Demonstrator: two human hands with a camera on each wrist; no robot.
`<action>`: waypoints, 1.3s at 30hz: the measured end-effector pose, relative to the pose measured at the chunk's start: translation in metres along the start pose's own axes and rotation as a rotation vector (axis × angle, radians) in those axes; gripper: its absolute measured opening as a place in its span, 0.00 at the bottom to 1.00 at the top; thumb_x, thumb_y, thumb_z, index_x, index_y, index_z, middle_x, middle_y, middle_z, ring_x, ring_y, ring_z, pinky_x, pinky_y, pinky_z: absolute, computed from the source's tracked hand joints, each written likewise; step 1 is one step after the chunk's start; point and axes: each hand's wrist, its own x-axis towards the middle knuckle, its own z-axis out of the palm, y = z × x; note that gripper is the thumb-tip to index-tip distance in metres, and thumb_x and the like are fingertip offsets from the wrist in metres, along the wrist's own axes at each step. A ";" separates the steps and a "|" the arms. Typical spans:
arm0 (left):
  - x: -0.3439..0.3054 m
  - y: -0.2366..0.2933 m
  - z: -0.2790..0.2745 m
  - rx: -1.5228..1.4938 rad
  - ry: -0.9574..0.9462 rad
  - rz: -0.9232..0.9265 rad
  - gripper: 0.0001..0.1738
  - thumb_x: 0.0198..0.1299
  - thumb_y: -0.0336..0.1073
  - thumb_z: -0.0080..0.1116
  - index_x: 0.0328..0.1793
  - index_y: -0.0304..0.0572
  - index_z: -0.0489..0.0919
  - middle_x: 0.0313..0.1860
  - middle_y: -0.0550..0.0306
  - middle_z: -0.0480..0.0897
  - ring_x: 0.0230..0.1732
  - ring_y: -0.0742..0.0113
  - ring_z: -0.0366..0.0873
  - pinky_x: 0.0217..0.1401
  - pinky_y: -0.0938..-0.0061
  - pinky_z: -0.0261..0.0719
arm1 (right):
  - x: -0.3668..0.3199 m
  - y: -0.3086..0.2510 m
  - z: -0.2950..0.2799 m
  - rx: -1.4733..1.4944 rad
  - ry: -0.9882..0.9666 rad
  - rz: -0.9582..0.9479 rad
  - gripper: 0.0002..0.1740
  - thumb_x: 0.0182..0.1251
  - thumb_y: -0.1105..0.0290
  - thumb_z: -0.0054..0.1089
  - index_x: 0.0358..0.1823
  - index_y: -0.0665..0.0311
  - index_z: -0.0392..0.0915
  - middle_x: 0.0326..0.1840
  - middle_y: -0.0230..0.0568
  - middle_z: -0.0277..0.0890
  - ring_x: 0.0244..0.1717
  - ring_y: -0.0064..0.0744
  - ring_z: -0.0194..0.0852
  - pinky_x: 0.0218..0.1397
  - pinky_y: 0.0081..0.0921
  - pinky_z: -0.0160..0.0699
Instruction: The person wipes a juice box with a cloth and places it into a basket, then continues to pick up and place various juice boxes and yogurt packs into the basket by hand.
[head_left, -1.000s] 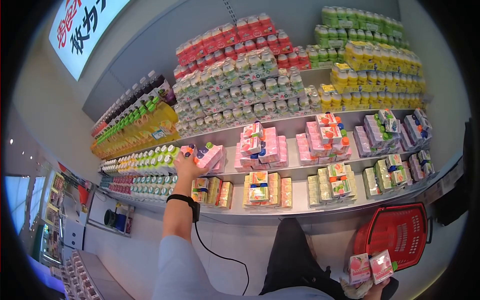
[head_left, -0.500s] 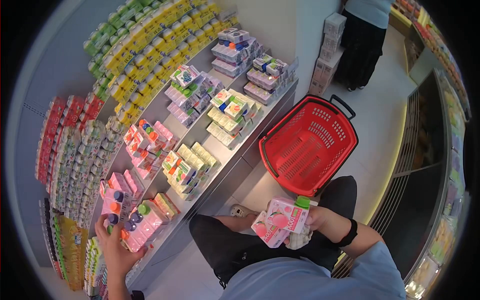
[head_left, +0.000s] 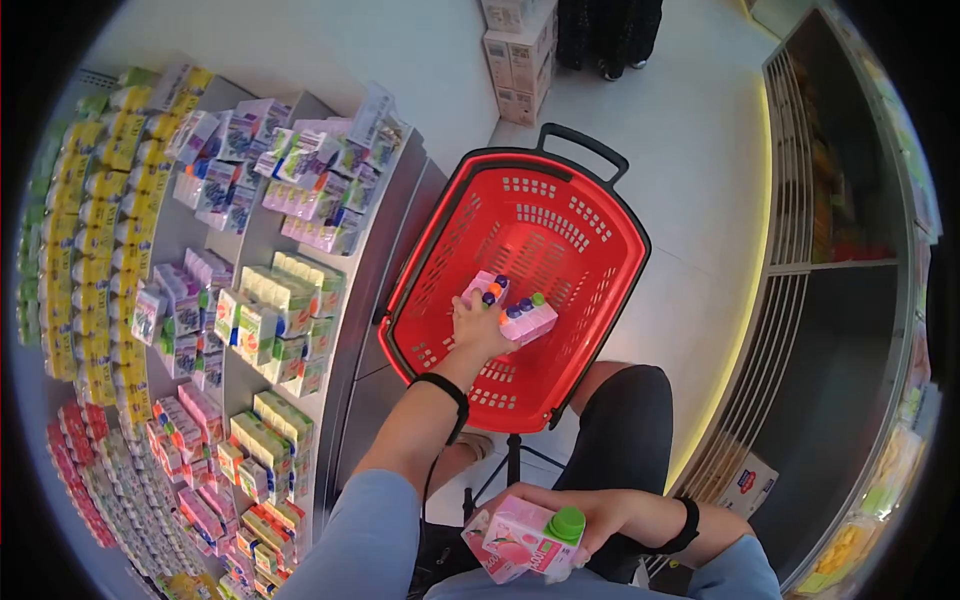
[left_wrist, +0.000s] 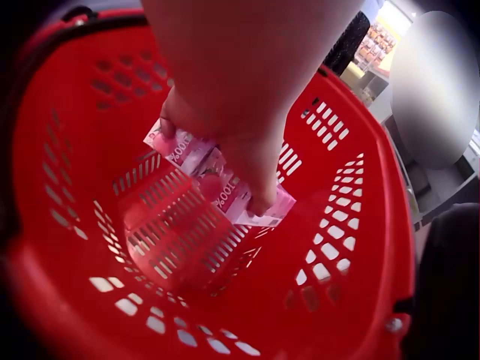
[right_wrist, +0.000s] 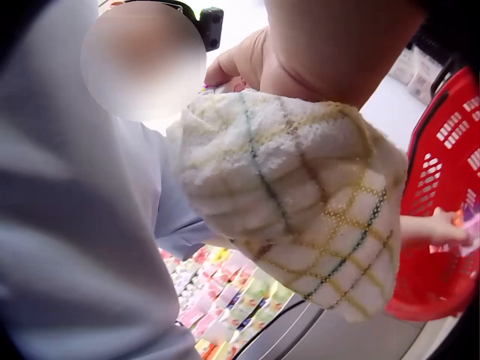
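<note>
Largest: red shopping basket (head_left: 640,240) in the aisle, raised on a stand, long side just beside the grey shelf front (head_left: 345,330), black handle at the far end, away from the person. Shelving on the left packed with rows of small drink cartons (head_left: 270,310) in pink, green and purple.

Inside the basket, left grip (head_left: 478,330) reached down to about mid-floor, nearer the shelf-side wall than the aisle-side wall. Fingers and thumb curled from above over a bunch of pink cartons (head_left: 520,318), purple and green caps up. In the head view, cartons lying beyond the knuckles, on the handle side of the hand. In the left wrist view, same bunch (left_wrist: 225,191) stretched long-ways on a slant under the fingertips, slotted floor of the basket directly below. Touching that floor or just clear of it: cannot tell.

Well apart from the basket, right grip (head_left: 600,510) held close in front of the body, above the lap. Fingers wrapped round a pink peach carton (head_left: 530,535) with green cap, a second pink carton tucked beneath it. Checked cloth (right_wrist: 292,195) bunched in the same palm, filling the right wrist view.

Only the left grip inside the basket, far nearer its floor than the right
</note>
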 end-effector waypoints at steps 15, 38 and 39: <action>0.070 0.005 0.092 -0.127 -0.721 0.106 0.31 0.61 0.55 0.63 0.68 0.52 0.77 0.73 0.45 0.68 0.67 0.45 0.72 0.62 0.59 0.79 | -0.065 -0.019 -0.086 0.353 0.697 -0.430 0.55 0.47 0.53 0.78 0.74 0.68 0.59 0.61 0.58 0.75 0.56 0.51 0.81 0.58 0.44 0.83; 0.027 0.029 0.057 -0.426 -0.265 -0.018 0.54 0.49 0.46 0.75 0.80 0.49 0.55 0.62 0.36 0.73 0.63 0.38 0.75 0.66 0.53 0.76 | -0.096 -0.005 -0.067 -0.851 1.066 -0.339 0.17 0.66 0.74 0.62 0.56 0.68 0.75 0.42 0.43 0.81 0.40 0.29 0.81 0.45 0.25 0.80; 0.038 0.035 0.088 -0.366 -0.202 -0.022 0.55 0.49 0.47 0.74 0.80 0.50 0.54 0.61 0.37 0.74 0.63 0.36 0.74 0.67 0.53 0.75 | -0.101 -0.004 -0.068 -0.919 1.083 -0.397 0.14 0.65 0.74 0.62 0.51 0.69 0.78 0.39 0.43 0.82 0.38 0.30 0.82 0.43 0.25 0.80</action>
